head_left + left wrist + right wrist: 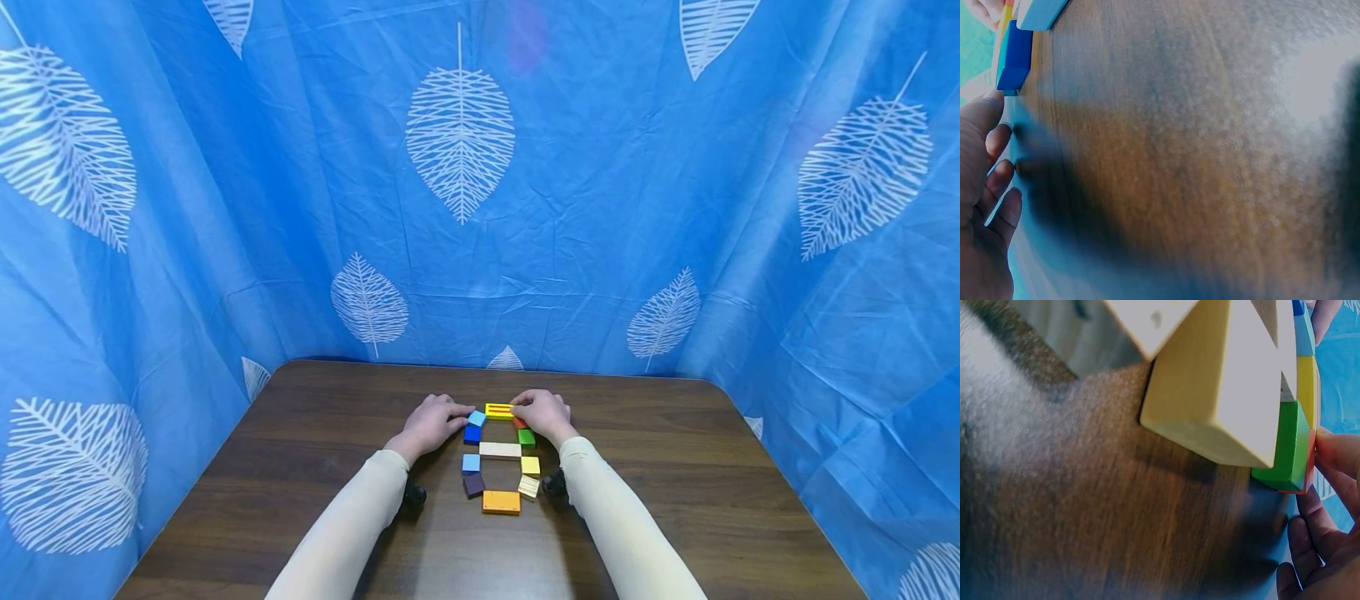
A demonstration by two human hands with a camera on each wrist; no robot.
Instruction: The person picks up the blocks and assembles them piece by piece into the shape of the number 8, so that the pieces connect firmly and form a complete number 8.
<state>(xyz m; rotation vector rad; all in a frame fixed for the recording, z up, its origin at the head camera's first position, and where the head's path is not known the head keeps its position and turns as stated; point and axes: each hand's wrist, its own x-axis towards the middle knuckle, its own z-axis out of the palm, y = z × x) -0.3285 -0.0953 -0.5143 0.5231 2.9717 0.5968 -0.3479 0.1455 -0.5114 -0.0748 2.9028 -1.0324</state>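
My left hand (433, 423) lies at the upper left of a ring of coloured toy blocks, its fingertips right at a light blue block (477, 417). Just below that is a dark blue block (472, 435); in the left wrist view the thumb tip meets the end of a blue block (1016, 56). At the upper right, my right hand (546, 413) pinches a small red block (1310, 464) between thumb and finger, partly hidden by the hand. The red block sits between a green block (1291, 447) and the yellow block with red stripes (498, 411) at the top.
A cream bar (499, 451) crosses the ring's middle. Below it are a light blue block (471, 463), a dark purple block (473, 485), an orange block (501, 502), a striped wooden block (528, 487) and a pale yellow block (530, 466). A blue leaf-patterned curtain (570, 208) surrounds the wooden table (300, 467).
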